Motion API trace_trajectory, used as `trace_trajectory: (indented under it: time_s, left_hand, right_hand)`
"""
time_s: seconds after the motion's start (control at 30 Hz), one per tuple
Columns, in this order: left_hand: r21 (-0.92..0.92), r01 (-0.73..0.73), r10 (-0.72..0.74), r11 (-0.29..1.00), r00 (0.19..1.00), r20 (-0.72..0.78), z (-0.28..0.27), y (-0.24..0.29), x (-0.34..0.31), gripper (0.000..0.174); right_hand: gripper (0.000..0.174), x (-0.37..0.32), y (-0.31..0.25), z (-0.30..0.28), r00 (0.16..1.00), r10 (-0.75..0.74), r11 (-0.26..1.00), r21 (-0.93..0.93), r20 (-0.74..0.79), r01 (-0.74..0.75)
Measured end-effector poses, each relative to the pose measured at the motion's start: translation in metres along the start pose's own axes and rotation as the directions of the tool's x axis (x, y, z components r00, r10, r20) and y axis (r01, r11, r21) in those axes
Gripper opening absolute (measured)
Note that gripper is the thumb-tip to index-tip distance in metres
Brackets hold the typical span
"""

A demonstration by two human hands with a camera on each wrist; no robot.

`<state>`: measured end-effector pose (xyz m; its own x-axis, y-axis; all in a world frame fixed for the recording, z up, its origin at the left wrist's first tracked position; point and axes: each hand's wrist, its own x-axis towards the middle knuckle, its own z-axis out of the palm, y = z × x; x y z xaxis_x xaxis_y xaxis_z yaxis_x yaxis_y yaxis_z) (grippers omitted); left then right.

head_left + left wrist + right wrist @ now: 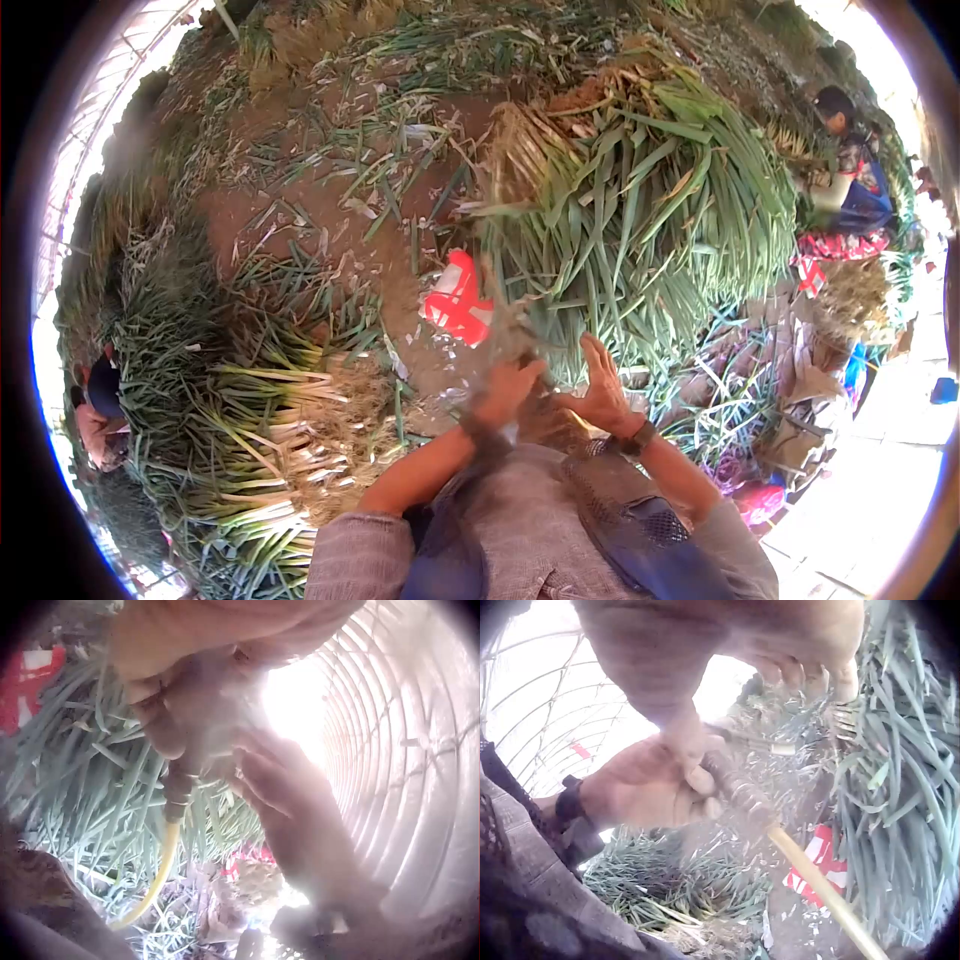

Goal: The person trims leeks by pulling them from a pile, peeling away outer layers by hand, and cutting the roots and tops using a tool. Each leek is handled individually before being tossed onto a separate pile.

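My left hand [508, 392] curls its fingers round a dark hose nozzle [731, 780] with a ribbed joint. A yellow hose [160, 881] runs out of that joint. Close on the other side is my right hand [603, 390], its fingers straight and its thumb at the nozzle in the right wrist view. Just in front of both hands lies a big heap of green onions [640, 200], leaves hanging toward me, roots at the far left side. The area over the nozzle is hazy in the head view.
Another row of green onions [270, 410] with pale stems lies at left. A red and white wrapper [458, 300] is on the littered soil between. People sit at the far right [850, 180] and left edge [103, 400]. Cardboard and bags [795, 440] stand at right.
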<state>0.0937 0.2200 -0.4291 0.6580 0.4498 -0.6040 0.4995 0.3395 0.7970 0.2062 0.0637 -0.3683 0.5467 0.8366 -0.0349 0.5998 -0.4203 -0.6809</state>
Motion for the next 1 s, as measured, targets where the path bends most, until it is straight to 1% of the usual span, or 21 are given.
trace_trajectory:
  time_s: [0.03,0.07,0.1,0.13,0.2,0.3,0.33,0.37,0.43,0.47,0.5,0.53,0.57,0.6,0.67,0.7,0.77,0.83,0.9,0.97,1.0]
  left_hand:
    - [0.013,0.016,-0.016,1.0,1.0,0.007,0.004,0.007,0.002,0.02]
    - [-0.014,-0.059,0.06,0.998,0.995,0.081,0.011,0.019,0.0,0.022]
    - [-0.049,-0.133,0.139,0.99,0.978,0.153,0.017,0.032,0.001,0.025]
    - [-0.036,-0.124,0.128,0.992,0.978,0.162,0.021,0.038,0.008,0.025]
    - [-0.101,0.048,-0.026,0.994,0.977,0.211,0.027,0.051,0.025,0.028]
    - [-0.05,0.043,-0.035,0.998,0.988,0.153,0.031,0.052,0.051,0.025]
    - [-0.026,0.077,-0.072,0.997,0.982,0.176,0.031,0.049,0.062,0.025]
    - [0.053,0.136,-0.145,0.989,0.958,0.246,0.026,0.045,0.077,0.027]
    - [0.129,0.211,-0.242,0.969,0.919,0.311,0.015,0.031,0.103,0.03]
    - [0.307,0.021,-0.143,0.951,0.914,0.379,0.006,0.017,0.119,0.03]
    - [0.457,-0.184,-0.057,0.87,0.884,0.465,-0.006,0.003,0.139,0.03]
    - [0.311,-0.483,0.231,0.819,0.772,0.592,-0.025,-0.047,0.162,0.031]
    - [0.317,-0.469,0.208,0.824,0.772,0.601,-0.042,-0.051,0.174,0.031]
    - [0.431,-0.471,0.122,0.77,0.772,0.624,-0.061,-0.053,0.188,0.032]
    - [0.655,-0.361,-0.086,0.664,0.833,0.547,-0.09,-0.049,0.213,0.035]
    - [0.759,-0.247,-0.19,0.603,0.879,0.437,-0.102,-0.045,0.23,0.037]
    - [0.851,-0.193,-0.149,0.488,0.943,0.299,-0.144,-0.081,0.282,0.039]
    - [0.86,-0.106,-0.111,0.499,0.976,0.185,-0.183,-0.11,0.334,0.045]
    - [0.895,-0.153,0.034,0.419,0.988,0.152,-0.22,-0.148,0.385,0.054]
    - [0.888,-0.094,0.025,0.45,0.995,0.093,-0.253,-0.178,0.426,0.056]
    - [0.885,-0.051,0.01,0.462,0.999,0.053,-0.26,-0.184,0.444,0.058]
  right_hand:
    - [0.099,0.004,0.004,0.0,1.0,0.004,1.0,-0.02,-0.019,-0.004]
    - [0.107,0.008,0.015,0.008,1.0,0.015,1.0,-0.025,0.002,-0.015]
    - [0.107,0.014,0.026,0.016,1.0,0.031,0.999,-0.017,-0.002,-0.031]
    - [0.107,0.023,0.032,0.022,0.996,0.067,0.995,0.069,0.056,-0.071]
    - [0.098,0.035,0.044,0.028,0.979,0.154,0.966,0.187,0.133,-0.178]
    - [0.091,0.057,0.054,0.025,0.983,0.129,0.924,0.343,0.132,-0.167]
    - [0.083,0.06,0.059,0.03,0.975,0.191,0.918,0.331,0.118,-0.219]
    - [0.083,0.063,0.07,0.039,0.965,0.23,0.904,0.34,0.127,-0.26]
    - [0.073,0.072,0.093,0.059,0.931,0.273,0.862,0.367,0.243,-0.349]
    - [0.062,0.077,0.094,0.063,0.94,0.282,0.863,0.378,0.191,-0.336]
    - [0.062,0.079,0.103,0.073,0.935,0.293,0.853,0.388,0.2,-0.35]
    - [0.06,0.074,0.117,0.09,0.91,0.308,0.852,0.346,0.278,-0.394]
    - [0.059,0.067,0.128,0.104,0.876,0.326,0.848,0.3,0.355,-0.437]
    - [0.055,0.061,0.136,0.113,0.882,0.336,0.831,0.337,0.332,-0.443]
    - [0.055,0.038,0.148,0.14,0.836,0.418,0.779,0.334,0.355,-0.531]
    - [0.054,0.03,0.154,0.152,0.801,0.474,0.743,0.322,0.366,-0.587]
    - [0.053,0.027,0.158,0.163,0.757,0.54,0.714,0.276,0.369,-0.644]
    - [0.053,0.03,0.157,0.176,0.595,0.664,0.575,0.199,0.453,-0.793]
    - [0.049,0.025,0.153,0.201,0.565,0.696,0.537,0.201,0.443,-0.819]
    - [0.047,0.028,0.138,0.224,0.481,0.763,0.387,0.29,0.432,-0.875]
    - [0.045,0.036,0.129,0.232,0.471,0.772,0.383,0.278,0.428,-0.881]
